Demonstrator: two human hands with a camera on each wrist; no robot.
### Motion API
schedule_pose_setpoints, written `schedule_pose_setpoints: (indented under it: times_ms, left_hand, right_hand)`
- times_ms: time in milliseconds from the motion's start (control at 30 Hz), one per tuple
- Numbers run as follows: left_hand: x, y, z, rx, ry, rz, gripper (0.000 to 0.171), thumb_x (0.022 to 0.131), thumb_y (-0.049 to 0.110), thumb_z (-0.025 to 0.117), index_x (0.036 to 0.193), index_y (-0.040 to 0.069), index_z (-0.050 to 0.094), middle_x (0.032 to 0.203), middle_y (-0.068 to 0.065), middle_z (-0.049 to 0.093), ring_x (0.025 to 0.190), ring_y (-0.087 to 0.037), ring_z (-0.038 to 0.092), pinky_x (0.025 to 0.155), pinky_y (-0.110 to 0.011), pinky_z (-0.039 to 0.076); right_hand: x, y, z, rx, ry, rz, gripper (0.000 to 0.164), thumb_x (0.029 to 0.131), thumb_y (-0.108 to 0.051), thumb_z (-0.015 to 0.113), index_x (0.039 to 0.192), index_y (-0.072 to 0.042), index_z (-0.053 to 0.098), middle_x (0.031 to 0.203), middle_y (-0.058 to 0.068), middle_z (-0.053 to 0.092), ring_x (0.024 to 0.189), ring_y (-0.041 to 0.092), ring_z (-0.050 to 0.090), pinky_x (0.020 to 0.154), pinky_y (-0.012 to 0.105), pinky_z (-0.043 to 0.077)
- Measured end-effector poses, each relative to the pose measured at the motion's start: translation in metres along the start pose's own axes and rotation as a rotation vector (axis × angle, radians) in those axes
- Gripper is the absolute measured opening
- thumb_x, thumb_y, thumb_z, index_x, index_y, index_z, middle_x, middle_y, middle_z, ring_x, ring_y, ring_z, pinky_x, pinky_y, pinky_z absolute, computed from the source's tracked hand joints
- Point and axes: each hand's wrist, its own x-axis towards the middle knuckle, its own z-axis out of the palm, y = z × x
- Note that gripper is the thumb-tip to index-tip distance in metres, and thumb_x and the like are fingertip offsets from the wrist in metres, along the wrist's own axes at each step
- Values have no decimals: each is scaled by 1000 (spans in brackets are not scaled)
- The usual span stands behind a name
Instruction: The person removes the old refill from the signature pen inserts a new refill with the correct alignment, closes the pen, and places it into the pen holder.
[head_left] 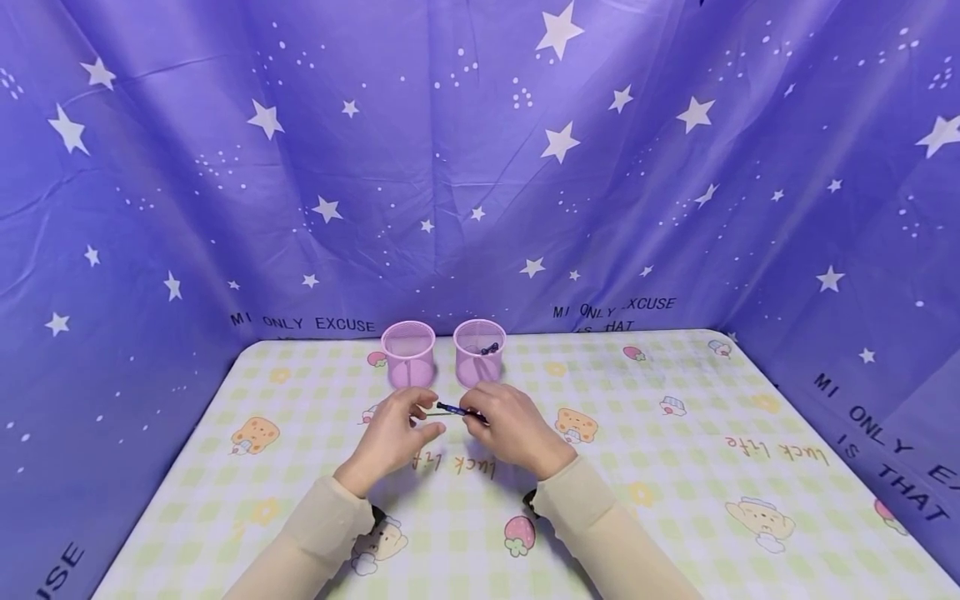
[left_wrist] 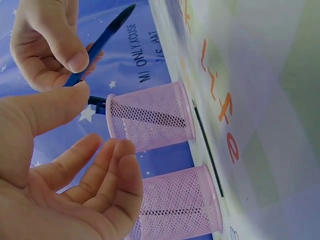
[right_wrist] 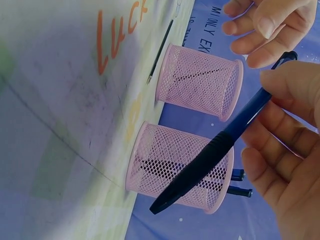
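Note:
My right hand point(head_left: 513, 425) pinches a blue pen point(right_wrist: 252, 110) with a dark grip between thumb and fingers, tilted above the table. Facing it, my left hand point(head_left: 393, 433) has its fingers loosely bent, holding nothing; its thumb overlaps the pen's end in the left wrist view. A thin dark pen refill point(left_wrist: 209, 150) with a metal tip lies on the table, in front of two pink mesh pen cups. The right cup point(head_left: 480, 367) has dark pens point(head_left: 490, 348) standing in it. Beside it stands the left cup point(head_left: 408, 367).
A checked tablecloth point(head_left: 645, 567) with cartoon prints covers the table. Behind the cups and along both sides hangs a purple curtain point(head_left: 465, 167) with white stars.

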Motion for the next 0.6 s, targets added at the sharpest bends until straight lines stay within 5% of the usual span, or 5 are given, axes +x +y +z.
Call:
schedule_pose_setpoints:
  times_ms: [600]
  left_hand:
    - [16, -3, 5, -5, -1, -13, 53, 76, 12, 79, 122, 0, 57, 107, -14, 63, 94, -27, 63, 82, -39, 51]
  right_hand:
    - [0, 7, -6, 18, 23, 41, 9, 83, -13, 70, 92, -15, 66, 83, -6, 59, 73, 10, 53, 70, 31, 48]
